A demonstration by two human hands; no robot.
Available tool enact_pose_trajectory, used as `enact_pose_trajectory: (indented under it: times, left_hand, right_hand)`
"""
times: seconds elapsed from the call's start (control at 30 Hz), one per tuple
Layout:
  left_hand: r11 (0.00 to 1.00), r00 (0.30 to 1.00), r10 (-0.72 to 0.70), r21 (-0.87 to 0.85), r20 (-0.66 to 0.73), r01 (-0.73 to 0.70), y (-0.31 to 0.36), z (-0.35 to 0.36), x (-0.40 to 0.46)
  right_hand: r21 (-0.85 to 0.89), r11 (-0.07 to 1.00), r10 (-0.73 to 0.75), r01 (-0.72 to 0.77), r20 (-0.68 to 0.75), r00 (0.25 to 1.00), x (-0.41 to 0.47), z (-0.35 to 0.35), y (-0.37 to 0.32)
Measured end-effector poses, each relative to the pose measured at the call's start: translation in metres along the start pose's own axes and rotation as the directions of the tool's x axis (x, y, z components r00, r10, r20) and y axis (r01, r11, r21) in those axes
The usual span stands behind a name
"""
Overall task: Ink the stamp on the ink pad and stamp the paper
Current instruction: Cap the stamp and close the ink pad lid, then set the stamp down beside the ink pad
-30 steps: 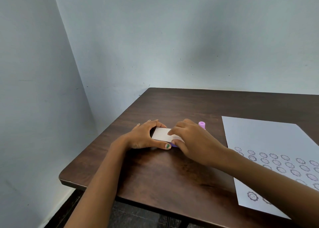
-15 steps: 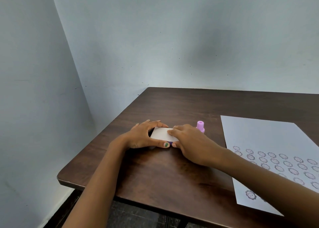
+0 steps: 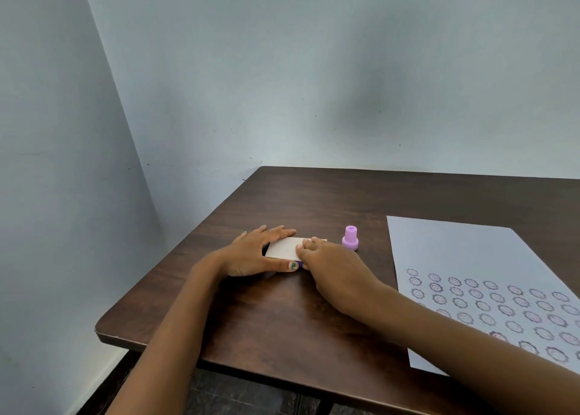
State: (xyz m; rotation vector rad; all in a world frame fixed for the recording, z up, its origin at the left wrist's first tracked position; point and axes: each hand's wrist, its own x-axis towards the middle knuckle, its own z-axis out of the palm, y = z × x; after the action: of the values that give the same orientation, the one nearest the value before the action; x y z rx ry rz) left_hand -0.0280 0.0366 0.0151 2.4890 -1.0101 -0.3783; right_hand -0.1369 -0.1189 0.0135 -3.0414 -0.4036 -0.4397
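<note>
1. A dark wooden desk (image 3: 314, 326) stands in a corner of pale blue walls (image 3: 282, 69); its near-left corner is rounded.
2. The ink pad (image 3: 284, 247), a small flat case with a white lid, lies on the desk left of centre; a sliver of purple shows at its near edge, between the two thumbs.
3. The left hand (image 3: 254, 254) cups the pad's left side; its fingers reach along the far edge and its thumb, with a green-painted nail, lies along the near edge; so this hand is clamped on the pad.
4. The right hand (image 3: 332, 267) lies on the pad's right end, fingertips pressing the white lid and thumb at the near edge; whether it truly grips or merely rests there is hard to tell, since it hides that end.
5. The two hands are close together, thumbs nearly touching.
6. The stamp (image 3: 350, 238), a small purple piece with a wide base and narrower top, stands upright on the desk just right of the pad, beside the right hand's fingers but free of them.
7. The paper (image 3: 455, 257) lies flat to the right, apart from the stamp; its near part carries rows of round purple flower-like prints; its far part is blank.
</note>
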Motion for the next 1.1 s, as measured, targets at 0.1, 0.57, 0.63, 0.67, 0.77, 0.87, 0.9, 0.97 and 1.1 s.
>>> enact_pose_trajectory:
  times: [0.1, 0.57, 0.63, 0.67, 0.77, 0.87, 0.9, 0.97, 1.1]
  left_hand:
    - [1.000, 1.000, -0.008, 0.004, -0.009, 0.008, 0.003, 0.001, 0.000]
    - [0.984, 0.869, 0.137, -0.035, -0.476, -0.174, 0.022, 0.022, -0.001]
    - [0.983, 0.886, 0.186, 0.068, -0.425, -0.173, 0.031, 0.031, 0.002]
    - [0.980, 0.899, 0.195, 0.108, -0.392, -0.165, 0.034, 0.035, 0.004]
    - [0.972, 0.925, 0.187, 0.196, -0.332, -0.126, 0.037, 0.041, 0.006]
    - [0.972, 0.933, 0.175, 0.207, -0.315, -0.113, 0.038, 0.040, 0.006]
    - [0.972, 0.933, 0.174, 0.207, -0.314, -0.111, 0.038, 0.040, 0.006]
    - [0.972, 0.934, 0.169, 0.210, -0.315, -0.105, 0.039, 0.039, 0.005]
    - [0.975, 0.933, 0.163, 0.195, -0.320, -0.103, 0.041, 0.040, 0.006]
  right_hand:
    - [0.031, 0.999, -0.004, 0.005, -0.034, 0.999, -0.002, 0.000, 0.000]
    - [0.278, 0.943, 0.305, -0.184, -0.495, 0.814, -0.041, -0.031, 0.055]
    - [0.300, 0.908, 0.401, -0.293, -0.419, 0.814, -0.051, -0.028, 0.074]
    - [0.285, 0.890, 0.443, -0.356, -0.352, 0.825, -0.055, -0.025, 0.083]
    - [0.158, 0.827, 0.553, -0.540, -0.053, 0.831, -0.067, -0.013, 0.099]
    - [0.031, 0.828, 0.555, -0.559, 0.088, 0.827, -0.070, -0.006, 0.105]
    - [0.019, 0.840, 0.538, -0.543, 0.103, 0.836, -0.070, -0.005, 0.104]
    - [0.020, 0.857, 0.507, -0.514, 0.140, 0.851, -0.069, -0.006, 0.100]
    - [0.019, 0.868, 0.488, -0.496, 0.147, 0.860, -0.069, -0.006, 0.094]
